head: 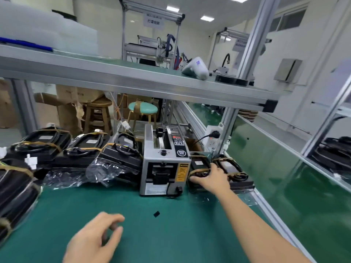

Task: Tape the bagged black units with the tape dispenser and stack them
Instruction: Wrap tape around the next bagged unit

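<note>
Right hand: my right hand reaches out to the stack of taped units at the right edge of the bench; fingers spread and lying over the near unit's top, thumb at its front edge. Whether I am gripping it or only resting on it, I cannot tell.
Left hand: my left hand hovers over the near part of the bench, fingers loosely curled, holding nothing.
Tape dispenser: the grey tape dispenser stands mid-bench, front slot facing me, just left of the stack under my right hand.
Bagged units, left: several bagged black units with coiled cables lie along the far left of the bench, left of the dispenser, some leaning on each other, loose bag plastic spilling toward me.
Left edge: a further pile of black units banded with brown tape sits at the left edge.
Small item: a small black scrap lies on the bench between my hands.
</note>
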Available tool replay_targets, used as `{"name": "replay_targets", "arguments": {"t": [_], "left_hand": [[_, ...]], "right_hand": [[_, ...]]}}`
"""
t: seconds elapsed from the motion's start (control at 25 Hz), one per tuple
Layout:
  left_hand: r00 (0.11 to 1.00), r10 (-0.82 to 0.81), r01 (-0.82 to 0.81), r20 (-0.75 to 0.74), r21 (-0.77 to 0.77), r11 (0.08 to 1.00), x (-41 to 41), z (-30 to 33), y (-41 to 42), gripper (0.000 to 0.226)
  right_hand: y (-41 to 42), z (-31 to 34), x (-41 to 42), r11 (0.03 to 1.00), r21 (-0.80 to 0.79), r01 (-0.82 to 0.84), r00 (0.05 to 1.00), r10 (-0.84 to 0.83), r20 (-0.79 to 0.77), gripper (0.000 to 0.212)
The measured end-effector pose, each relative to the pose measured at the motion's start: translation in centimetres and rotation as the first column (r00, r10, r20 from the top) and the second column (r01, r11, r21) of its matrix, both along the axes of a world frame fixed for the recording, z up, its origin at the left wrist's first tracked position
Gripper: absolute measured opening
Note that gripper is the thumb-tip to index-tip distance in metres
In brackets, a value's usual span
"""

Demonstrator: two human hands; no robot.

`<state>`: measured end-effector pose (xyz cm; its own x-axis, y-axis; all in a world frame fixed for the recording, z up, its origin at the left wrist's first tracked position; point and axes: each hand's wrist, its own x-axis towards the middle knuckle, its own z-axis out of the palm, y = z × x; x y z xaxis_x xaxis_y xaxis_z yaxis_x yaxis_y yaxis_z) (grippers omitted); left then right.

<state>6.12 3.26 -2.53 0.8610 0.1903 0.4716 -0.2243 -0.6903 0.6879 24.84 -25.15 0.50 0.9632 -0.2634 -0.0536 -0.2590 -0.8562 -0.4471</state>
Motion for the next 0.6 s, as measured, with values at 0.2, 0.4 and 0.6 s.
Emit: {"name": "replay_targets", "arguments": {"t": [0.2,0.4,0.6], "left_hand": [[0.968,-0.062,0.061,-0.244,-0.008,0.998,2.2,-3.4,0.6,0.07],[0.97,-0.11,0.106,-0.218,-0.027,0.994,2.6,-3.6,1.6,0.036],[0.964,-0.096,0.105,-0.246,0.023,0.994,3.1,-4.3,1.3,0.073]], "right_hand": [[1.5,-0.7,2.1,0.991,-0.116,0.064,0.986,-0.081,-0.146,0.121],[1.5,-1.1,2.4,0.984,-0.131,0.121,0.989,-0.13,-0.069,0.107],[-0.4,-0.3,-1.1,0.984,0.0,0.177,0.984,-0.177,-0.01,0.102]]}}
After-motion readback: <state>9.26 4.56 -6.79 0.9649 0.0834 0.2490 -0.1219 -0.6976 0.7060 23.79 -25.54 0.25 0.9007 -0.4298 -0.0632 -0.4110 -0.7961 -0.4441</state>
